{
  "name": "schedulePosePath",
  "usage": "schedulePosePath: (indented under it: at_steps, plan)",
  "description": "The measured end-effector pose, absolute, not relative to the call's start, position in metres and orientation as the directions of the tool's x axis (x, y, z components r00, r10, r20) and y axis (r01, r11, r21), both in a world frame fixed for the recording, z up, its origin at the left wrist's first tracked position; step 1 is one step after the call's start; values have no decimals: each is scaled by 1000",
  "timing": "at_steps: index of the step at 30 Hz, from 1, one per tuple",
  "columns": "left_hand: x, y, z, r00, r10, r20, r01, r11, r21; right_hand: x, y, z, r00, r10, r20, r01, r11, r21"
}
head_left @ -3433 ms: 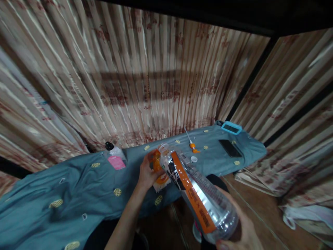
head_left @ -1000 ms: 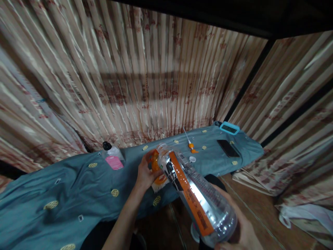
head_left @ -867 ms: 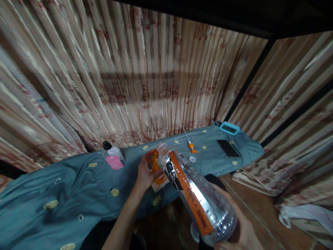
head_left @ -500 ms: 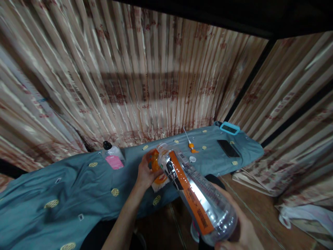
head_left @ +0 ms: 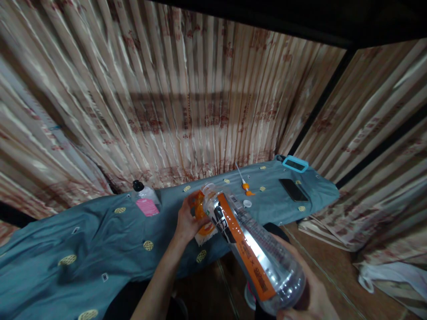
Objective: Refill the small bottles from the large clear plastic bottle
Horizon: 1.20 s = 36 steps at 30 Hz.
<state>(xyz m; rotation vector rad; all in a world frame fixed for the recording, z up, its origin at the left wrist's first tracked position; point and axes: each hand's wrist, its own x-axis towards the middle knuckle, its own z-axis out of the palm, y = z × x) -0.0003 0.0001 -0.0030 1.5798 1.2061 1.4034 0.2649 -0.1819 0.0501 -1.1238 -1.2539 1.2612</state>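
Observation:
My right hand (head_left: 308, 291) grips the base of a large clear plastic bottle (head_left: 253, 253) with an orange and black label. The bottle is tilted, its open mouth pointing away towards the table. My left hand (head_left: 187, 222) holds a small orange container (head_left: 202, 215) right at that mouth, over a white wrapper on the table edge. What is inside the orange container is hidden. A small white cap (head_left: 247, 203) lies on the cloth a little to the right.
The table wears a blue-grey cloth (head_left: 100, 231) with yellow dots. On it stand a small black-capped bottle with a pink label (head_left: 147, 200), an orange pump nozzle (head_left: 246, 186), a dark phone (head_left: 293, 190) and a teal-framed object (head_left: 295, 164). Pleated curtains hang behind and to the right.
Almost nothing differs. Both hands keep their hold, and the view shifts only slightly.

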Motion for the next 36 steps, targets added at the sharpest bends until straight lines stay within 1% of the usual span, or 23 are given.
schedulePosePath:
  at_steps: [4,8,17,21,28,36]
  plan:
    - [-1,0,-3,-8,947,322,193,-315,929,265,-181,48,-63,998,22,-29,20,-999]
    - [-1,1,-3,-11,946,325,185,-317,930,266,-181,45,-68,996,54,7,55,-998]
    - [0,1,-4,-22,945,326,183,-317,931,266,-181,51,-84,994,66,-11,65,-998]
    - [0,1,-3,-22,943,332,202,-321,925,266,-183,50,-90,995,46,-32,43,-999]
    - [-1,0,0,-1,953,302,195,-296,935,266,-183,48,-93,995,42,-59,37,-998]
    - [-1,1,-3,-5,942,336,202,-328,923,262,-180,51,-83,995,64,-57,59,-997]
